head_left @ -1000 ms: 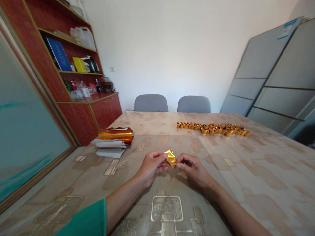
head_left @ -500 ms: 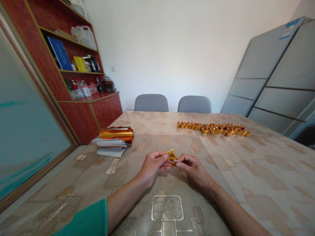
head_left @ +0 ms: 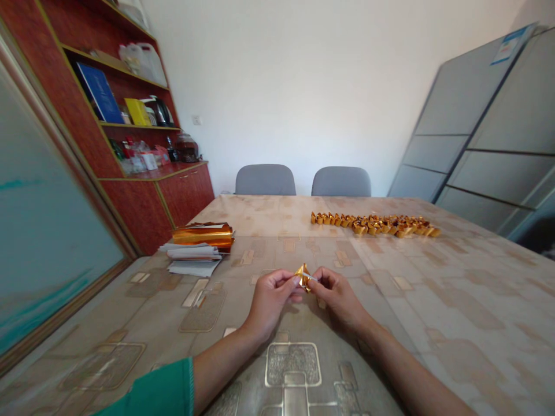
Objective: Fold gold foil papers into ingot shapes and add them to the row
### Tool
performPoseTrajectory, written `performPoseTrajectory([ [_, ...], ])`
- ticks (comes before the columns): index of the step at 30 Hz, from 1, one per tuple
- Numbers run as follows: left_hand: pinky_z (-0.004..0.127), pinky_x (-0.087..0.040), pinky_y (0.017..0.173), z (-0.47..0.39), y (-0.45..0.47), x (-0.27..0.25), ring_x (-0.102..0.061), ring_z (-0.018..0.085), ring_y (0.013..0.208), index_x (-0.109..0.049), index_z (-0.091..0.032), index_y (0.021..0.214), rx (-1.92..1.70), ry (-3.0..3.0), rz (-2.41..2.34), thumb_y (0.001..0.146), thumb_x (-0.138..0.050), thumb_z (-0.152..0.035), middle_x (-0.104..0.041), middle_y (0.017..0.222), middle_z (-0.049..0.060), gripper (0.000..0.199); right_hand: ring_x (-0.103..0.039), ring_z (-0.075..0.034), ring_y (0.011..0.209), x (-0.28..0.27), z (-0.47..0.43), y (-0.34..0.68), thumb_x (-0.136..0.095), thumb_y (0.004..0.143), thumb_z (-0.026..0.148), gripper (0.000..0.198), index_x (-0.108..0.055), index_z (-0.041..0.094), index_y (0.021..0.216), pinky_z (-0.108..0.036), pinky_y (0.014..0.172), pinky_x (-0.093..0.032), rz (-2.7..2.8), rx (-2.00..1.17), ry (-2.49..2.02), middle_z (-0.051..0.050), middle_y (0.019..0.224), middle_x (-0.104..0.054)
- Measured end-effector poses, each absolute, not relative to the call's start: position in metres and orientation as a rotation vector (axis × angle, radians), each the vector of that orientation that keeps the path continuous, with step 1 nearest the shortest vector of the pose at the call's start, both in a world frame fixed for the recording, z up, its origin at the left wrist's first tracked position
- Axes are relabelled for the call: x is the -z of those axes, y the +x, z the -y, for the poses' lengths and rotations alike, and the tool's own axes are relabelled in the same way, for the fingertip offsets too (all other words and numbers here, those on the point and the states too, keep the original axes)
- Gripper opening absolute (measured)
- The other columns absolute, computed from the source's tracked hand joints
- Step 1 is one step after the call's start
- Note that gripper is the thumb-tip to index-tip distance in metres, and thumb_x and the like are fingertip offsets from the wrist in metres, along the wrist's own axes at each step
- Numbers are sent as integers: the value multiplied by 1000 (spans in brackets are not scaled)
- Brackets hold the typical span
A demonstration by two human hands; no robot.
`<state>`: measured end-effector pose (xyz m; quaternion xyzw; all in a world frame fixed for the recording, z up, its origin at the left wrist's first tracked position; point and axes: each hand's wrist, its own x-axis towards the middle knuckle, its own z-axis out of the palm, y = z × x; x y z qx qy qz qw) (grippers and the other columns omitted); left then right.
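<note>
Between my two hands, just above the table, is a small piece of folded gold foil paper (head_left: 304, 276) with a pale edge showing. My left hand (head_left: 274, 294) pinches its left side between thumb and fingers. On the right side, my right hand (head_left: 333, 289) grips it with thumb and index finger pressed together. Part of the paper is hidden behind the fingertips. Farther off to the right lie rows of folded gold paper pieces (head_left: 375, 224), shaped like small ingots. A stack of gold foil sheets (head_left: 203, 236) rests on the left, with grey-white paper sheets (head_left: 195, 263) in front of it.
A patterned cover lies over the table (head_left: 433, 323). Two grey chairs (head_left: 265, 180) stand at its far edge. Red wooden shelves (head_left: 130, 202) with bottles and boxes rise at the left, and a grey cabinet (head_left: 446, 115) stands at the right.
The right thumb and fingers have shifted on the gold paper, and its folded shape looks narrower. Both hands stay close together in nearly the same place. The view has moved slightly.
</note>
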<state>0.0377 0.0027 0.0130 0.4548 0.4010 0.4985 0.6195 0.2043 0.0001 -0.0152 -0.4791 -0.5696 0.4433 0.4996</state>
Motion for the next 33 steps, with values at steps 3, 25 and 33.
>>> performPoseTrajectory([
  [3,24,-59,58,-1,39,-12,-72,18,67,-74,-11,78,-1157,1059,-928,62,-88,-44,-75,73,8,39,-36,-13,51,13,0,205,-69,80,61,42,-55,23,69,-26,48,-25,1402,-1049,-1167,5,55,-45],
  [25,25,-61,62,-1,38,-8,-73,19,69,-75,-10,83,-1142,1027,-927,64,-88,-45,-76,78,11,41,-43,-15,57,4,6,207,-60,88,52,35,-60,21,72,-26,52,-33,1552,-894,-1213,2,61,-51],
  [33,26,-61,60,2,40,-7,-74,21,70,-74,-11,78,-1145,1034,-927,60,-90,-46,-75,74,9,43,-42,-15,55,2,7,205,-57,88,47,32,-53,23,68,-27,51,-31,1562,-852,-1266,4,57,-47],
])
